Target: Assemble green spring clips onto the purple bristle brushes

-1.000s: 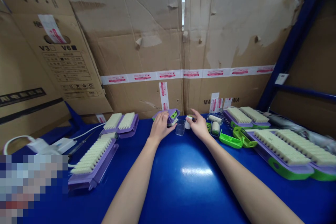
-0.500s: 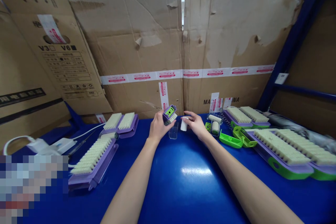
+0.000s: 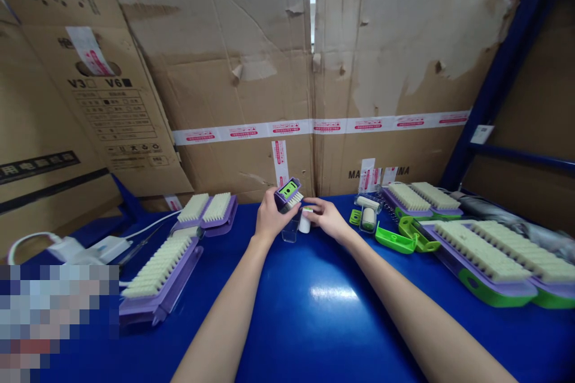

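My left hand (image 3: pixel 269 215) is closed around a small purple brush (image 3: pixel 287 190) with pale bristles and a green inset on its end. Below the bristles a clear plastic case (image 3: pixel 290 232) stands, partly hidden by my fingers. My right hand (image 3: pixel 327 215) pinches a small white cylinder (image 3: pixel 305 224) with a bit of green at its top, close beside the clear case. Whether the cylinder touches the case I cannot tell. Right of that hand lie a white roller piece (image 3: pixel 369 218), a flat green part (image 3: pixel 355 216) and a green shell (image 3: pixel 395 241).
Purple brushes with cream bristles (image 3: pixel 159 266) lie at the left; purple and green ones (image 3: pixel 485 251) lie at the right. A white adapter (image 3: pixel 67 248) with cables is at far left. Cardboard (image 3: pixel 242 84) walls the back of the blue table (image 3: pixel 309 323).
My right hand has moved left with the white cylinder, bringing it nearer the brush. The clear case has shifted slightly left. My left hand stays almost in place.
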`<act>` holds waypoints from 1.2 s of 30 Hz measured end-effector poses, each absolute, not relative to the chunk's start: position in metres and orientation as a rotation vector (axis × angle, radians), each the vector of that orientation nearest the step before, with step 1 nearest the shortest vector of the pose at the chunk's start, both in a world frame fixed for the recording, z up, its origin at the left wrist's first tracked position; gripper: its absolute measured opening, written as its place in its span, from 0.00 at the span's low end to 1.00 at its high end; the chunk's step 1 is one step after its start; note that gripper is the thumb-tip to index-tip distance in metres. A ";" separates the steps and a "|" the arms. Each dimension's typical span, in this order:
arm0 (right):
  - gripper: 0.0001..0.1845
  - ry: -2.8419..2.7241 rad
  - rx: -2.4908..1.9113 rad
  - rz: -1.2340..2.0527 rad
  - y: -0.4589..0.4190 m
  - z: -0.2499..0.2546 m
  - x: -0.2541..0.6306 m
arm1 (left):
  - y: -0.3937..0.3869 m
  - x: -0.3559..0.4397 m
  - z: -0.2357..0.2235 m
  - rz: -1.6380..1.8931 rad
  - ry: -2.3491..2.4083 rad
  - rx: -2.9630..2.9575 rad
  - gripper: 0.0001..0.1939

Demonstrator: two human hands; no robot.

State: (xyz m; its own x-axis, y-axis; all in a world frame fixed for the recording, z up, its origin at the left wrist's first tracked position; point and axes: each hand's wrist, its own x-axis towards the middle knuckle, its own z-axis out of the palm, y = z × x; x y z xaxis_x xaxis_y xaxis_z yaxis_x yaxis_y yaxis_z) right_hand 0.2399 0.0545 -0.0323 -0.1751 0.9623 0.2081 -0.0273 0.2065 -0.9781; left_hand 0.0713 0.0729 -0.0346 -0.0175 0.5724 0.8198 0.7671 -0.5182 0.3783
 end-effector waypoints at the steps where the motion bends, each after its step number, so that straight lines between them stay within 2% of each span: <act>1: 0.24 -1.407 -0.965 1.150 0.055 -0.031 0.240 | 0.073 0.072 -0.034 -1.550 -1.429 -2.061 0.31; 11: 0.21 -1.179 -0.922 0.412 0.049 -0.013 0.242 | 0.073 0.076 -0.034 -1.499 -1.350 -2.078 0.31; 18: 0.21 -1.307 -0.865 0.235 0.041 -0.011 0.236 | 0.077 0.075 -0.037 -1.398 -1.252 -2.157 0.34; 28: 0.20 -1.600 -0.834 -0.138 0.046 -0.022 0.243 | 0.074 0.076 -0.033 -1.306 -1.100 -2.222 0.28; 36: 0.18 -1.831 -0.699 -0.359 0.047 -0.019 0.241 | 0.069 0.071 -0.028 -1.305 -1.025 -2.365 0.29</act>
